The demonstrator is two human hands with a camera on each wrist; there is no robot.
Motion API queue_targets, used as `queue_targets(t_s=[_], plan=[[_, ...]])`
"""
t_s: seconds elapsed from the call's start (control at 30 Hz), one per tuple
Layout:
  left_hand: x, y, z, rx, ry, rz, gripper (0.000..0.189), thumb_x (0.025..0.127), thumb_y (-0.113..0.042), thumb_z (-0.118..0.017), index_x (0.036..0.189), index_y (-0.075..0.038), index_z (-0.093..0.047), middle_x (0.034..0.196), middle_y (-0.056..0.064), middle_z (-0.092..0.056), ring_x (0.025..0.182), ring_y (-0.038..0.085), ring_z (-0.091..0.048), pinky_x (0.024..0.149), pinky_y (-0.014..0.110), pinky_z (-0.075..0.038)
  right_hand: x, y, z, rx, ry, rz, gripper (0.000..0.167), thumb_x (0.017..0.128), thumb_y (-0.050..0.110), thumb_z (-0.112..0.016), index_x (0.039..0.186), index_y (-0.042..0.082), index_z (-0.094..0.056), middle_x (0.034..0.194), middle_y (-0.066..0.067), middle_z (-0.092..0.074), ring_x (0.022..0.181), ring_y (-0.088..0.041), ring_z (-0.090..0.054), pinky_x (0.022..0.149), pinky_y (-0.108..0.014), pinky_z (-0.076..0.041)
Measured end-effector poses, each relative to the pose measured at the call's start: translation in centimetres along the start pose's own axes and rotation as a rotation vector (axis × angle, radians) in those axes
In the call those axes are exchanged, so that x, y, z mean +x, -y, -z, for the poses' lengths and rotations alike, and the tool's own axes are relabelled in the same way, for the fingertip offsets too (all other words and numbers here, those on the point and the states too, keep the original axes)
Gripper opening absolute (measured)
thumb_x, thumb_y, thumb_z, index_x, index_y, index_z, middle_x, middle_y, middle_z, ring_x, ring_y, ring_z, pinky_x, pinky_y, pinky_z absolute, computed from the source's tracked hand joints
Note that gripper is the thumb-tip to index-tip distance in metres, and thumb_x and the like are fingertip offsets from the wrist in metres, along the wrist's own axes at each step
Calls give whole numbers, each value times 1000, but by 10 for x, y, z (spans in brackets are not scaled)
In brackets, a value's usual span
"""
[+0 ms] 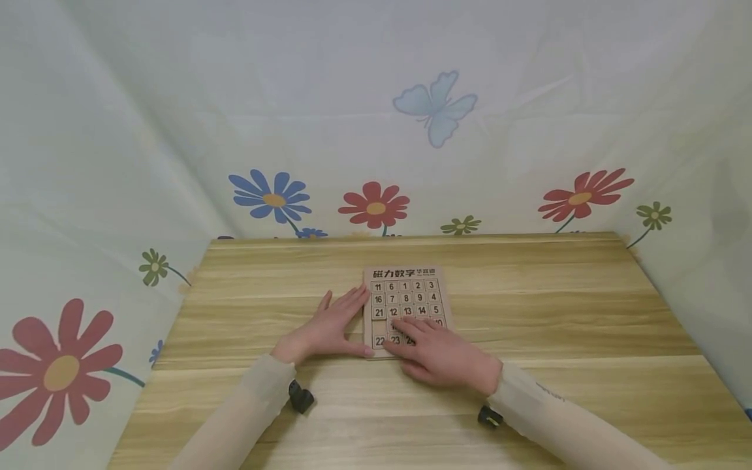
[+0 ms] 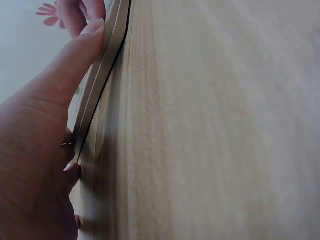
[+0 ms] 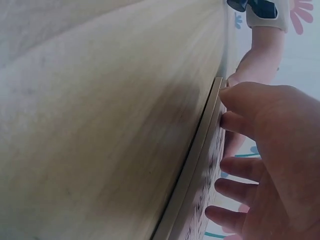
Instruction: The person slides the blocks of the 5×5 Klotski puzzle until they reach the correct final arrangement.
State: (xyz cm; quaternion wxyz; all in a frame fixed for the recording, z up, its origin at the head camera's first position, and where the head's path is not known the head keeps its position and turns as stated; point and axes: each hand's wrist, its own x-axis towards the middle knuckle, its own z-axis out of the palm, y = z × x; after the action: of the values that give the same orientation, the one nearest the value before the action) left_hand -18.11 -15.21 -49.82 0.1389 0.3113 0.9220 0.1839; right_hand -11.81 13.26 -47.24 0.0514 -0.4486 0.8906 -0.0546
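A wooden sliding number puzzle lies flat on the table, printed with Chinese characters along its top. My left hand lies along its left side, thumb at the near left corner, fingers extended toward the upper left edge. The right hand reaches over the lower rows, its fingertips touching the tiles and covering several of them. A gap shows at the left end of the fourth row, between tile 21 and tile 22. In the right wrist view, the board's edge runs beside the spread fingers.
The wood-grain table extends around the board on all sides. Behind it hangs a white cloth with flowers and a butterfly. A small black camera sits at the left wrist, another at the right.
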Motion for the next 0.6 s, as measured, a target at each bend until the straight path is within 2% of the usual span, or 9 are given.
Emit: queue_targets(t_s=[0.17, 0.3, 0.47, 0.6], plan=[[1, 1, -2, 6, 7, 12, 128, 78, -81, -71, 168, -13, -12, 175, 5, -5, 161, 28, -10, 126, 64, 4, 6, -4, 3, -6, -35, 9, 52, 107, 42, -55, 154, 22, -54, 165, -16, -39, 149, -38, -40, 122, -59, -32], [0, 1, -3, 9, 8, 20, 128, 77, -83, -68, 169, -15, -11, 174, 3, -4, 161, 26, -10, 126, 62, 5, 14, -12, 5, 7, -55, -17, 52, 107, 41, -56, 153, 19, -55, 163, -18, -41, 148, -39, -41, 121, -60, -34], [-1, 0, -2, 7, 11, 26, 127, 78, -82, -69, 169, -15, -11, 175, 3, -4, 161, 25, -10, 126, 62, 5, 24, -19, 8, 27, -11, -81, 57, 108, 44, -53, 158, 18, -48, 167, -17, -36, 152, -39, -36, 123, -60, -30], [-1, -1, -1, 7, 8, 21, 126, 78, -79, -71, 168, -13, -13, 175, 5, -6, 161, 27, -11, 126, 64, 4, 30, -21, 11, 22, 8, -104, 59, 108, 47, -52, 158, 17, -48, 167, -17, -36, 153, -37, -34, 122, -60, -32]])
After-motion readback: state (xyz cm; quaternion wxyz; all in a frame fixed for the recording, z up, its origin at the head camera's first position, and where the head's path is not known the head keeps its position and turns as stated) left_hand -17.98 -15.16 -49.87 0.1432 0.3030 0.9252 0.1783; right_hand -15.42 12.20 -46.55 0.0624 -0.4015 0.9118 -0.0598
